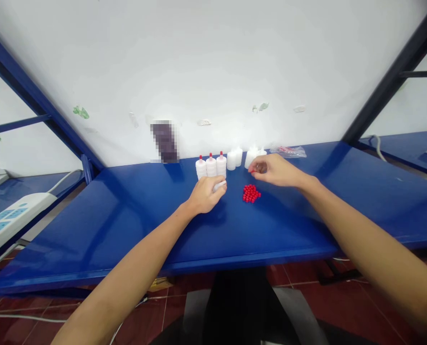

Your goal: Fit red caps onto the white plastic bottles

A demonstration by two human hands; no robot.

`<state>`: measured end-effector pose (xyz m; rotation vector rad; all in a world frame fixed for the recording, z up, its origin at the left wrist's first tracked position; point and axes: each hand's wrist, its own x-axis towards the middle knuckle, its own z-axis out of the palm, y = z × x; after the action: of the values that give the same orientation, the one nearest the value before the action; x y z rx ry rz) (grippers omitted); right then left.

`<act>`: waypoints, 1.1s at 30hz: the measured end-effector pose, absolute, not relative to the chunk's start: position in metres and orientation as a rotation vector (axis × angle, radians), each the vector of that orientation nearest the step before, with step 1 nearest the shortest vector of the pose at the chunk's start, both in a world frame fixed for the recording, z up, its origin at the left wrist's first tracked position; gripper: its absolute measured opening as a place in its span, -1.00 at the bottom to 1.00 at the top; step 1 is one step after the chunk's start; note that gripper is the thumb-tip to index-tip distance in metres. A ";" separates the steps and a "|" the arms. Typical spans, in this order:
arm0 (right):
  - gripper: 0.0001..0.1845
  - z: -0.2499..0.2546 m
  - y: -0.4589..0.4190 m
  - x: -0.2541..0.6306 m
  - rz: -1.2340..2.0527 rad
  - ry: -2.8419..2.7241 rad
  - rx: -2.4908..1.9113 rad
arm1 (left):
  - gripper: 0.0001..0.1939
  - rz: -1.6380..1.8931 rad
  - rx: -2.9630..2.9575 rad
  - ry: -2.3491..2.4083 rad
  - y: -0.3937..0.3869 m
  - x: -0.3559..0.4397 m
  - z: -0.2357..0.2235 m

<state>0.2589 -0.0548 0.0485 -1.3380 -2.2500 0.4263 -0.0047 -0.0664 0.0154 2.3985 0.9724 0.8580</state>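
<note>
At centre frame | my left hand [205, 194] wraps a round white plastic bottle [219, 186], likely light, squeezable, best held mid-body | right of centre, my right hand [271, 168] pinches a tiny red plastic cap [253, 171], probably stiff

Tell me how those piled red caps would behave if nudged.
The red caps would probably scatter, since they lie loose in a pile. Each is likely light, being so small. Some might slide or roll, as the blue table looks smooth and glossy.
</note>
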 end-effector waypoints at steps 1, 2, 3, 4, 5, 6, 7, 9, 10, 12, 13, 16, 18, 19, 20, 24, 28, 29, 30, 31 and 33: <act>-0.80 0.051 -0.058 0.252 0.470 -2.184 -1.255 | -0.66 0.857 2.363 0.975 -0.066 -0.004 0.015; -0.80 0.053 -0.062 0.243 0.531 -2.138 -1.164 | -0.63 0.865 2.312 0.975 -0.065 -0.004 0.015; -0.80 0.055 -0.065 0.234 0.601 -2.112 -1.077 | -0.59 0.881 2.255 0.975 -0.064 -0.004 0.014; -0.81 0.058 -0.067 0.225 0.668 -2.113 -0.986 | -0.55 0.900 2.202 0.977 -0.063 -0.004 0.014; -0.82 0.059 -0.069 0.217 0.727 -2.136 -0.905 | -0.53 0.916 2.163 0.984 -0.062 -0.004 0.014; -0.83 0.061 -0.070 0.209 0.767 -2.157 -0.839 | -0.51 0.928 2.139 0.997 -0.062 -0.005 0.014; -0.84 0.062 -0.070 0.202 0.794 -2.179 -0.790 | -0.51 0.932 2.127 1.015 -0.061 -0.005 0.014; -0.85 0.062 -0.069 0.194 0.815 -2.206 -0.751 | -0.51 0.910 2.119 1.046 -0.061 -0.006 0.015; -0.85 0.062 -0.069 0.192 0.817 -2.213 -0.752 | -0.52 0.893 2.115 1.053 -0.061 -0.006 0.015; -0.85 0.062 -0.070 0.190 0.825 -2.222 -0.763 | -0.52 0.863 2.109 1.056 -0.062 -0.005 0.017; -0.86 0.063 -0.071 0.189 0.833 -2.225 -0.764 | -0.52 0.852 2.110 1.060 -0.063 -0.005 0.018; -0.88 0.064 -0.075 0.189 0.836 -2.235 -0.779 | -0.49 0.842 2.133 1.098 -0.065 -0.003 0.020; -0.88 0.067 -0.078 0.188 0.813 -2.255 -0.797 | -0.46 0.827 2.156 1.134 -0.066 -0.002 0.022; -0.88 0.068 -0.078 0.187 0.783 -2.277 -0.806 | -0.44 0.814 2.162 1.154 -0.067 -0.002 0.024; -0.88 0.069 -0.079 0.186 0.734 -2.311 -0.814 | -0.42 0.796 2.163 1.176 -0.068 -0.002 0.025; -0.81 0.072 -0.079 0.178 0.414 -2.475 -0.827 | -0.42 0.727 2.131 1.249 -0.069 -0.003 0.031; -0.81 0.070 -0.077 0.169 0.242 -2.507 -0.804 | -0.56 0.746 2.135 1.284 -0.066 -0.006 0.032; -0.81 0.069 -0.076 0.167 0.253 -2.478 -0.804 | -0.57 0.768 2.146 1.302 -0.065 -0.007 0.032; -0.81 0.066 -0.075 0.166 0.302 -2.429 -0.804 | -0.57 0.795 2.160 1.321 -0.064 -0.007 0.031; -0.81 0.063 -0.074 0.165 0.391 -2.360 -0.798 | -0.57 0.821 2.176 1.340 -0.062 -0.008 0.030; -0.79 0.055 -0.070 0.164 0.642 -2.180 -0.776 | -0.56 0.867 2.210 1.370 -0.060 -0.008 0.029</act>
<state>0.1640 -0.0702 0.0552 -0.7760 -2.1802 0.6422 -0.0084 -0.0605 0.0286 2.2102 1.3700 0.8670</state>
